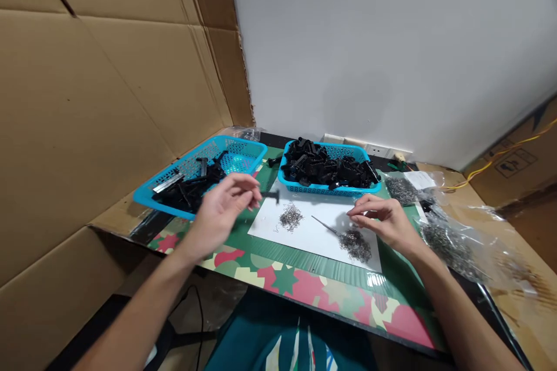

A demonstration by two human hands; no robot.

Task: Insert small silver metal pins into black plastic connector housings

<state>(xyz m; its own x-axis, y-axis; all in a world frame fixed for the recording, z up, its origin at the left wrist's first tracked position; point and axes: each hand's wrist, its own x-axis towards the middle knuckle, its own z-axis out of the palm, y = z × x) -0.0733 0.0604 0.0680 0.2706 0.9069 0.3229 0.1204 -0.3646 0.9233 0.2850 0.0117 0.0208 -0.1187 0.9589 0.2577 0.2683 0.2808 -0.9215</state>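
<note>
My left hand (226, 204) hovers above the table's left side, fingers curled round a small black plastic part (270, 195) held at the fingertips. My right hand (385, 219) rests over the white sheet (308, 232), fingers bent in a loose pinch; what it holds, if anything, I cannot make out. A thin metal pin or tweezers (325, 225) lies on the sheet by that hand. Two piles of small metal springs (290, 216) (357, 244) sit on the sheet.
Two blue baskets hold black plastic parts: one at the left (237, 148), one at the back (331, 188). Clear bags of metal springs (452, 246) lie at the right. Cardboard walls stand at the left, a white wall behind. A patterned green mat (304, 284) covers the table.
</note>
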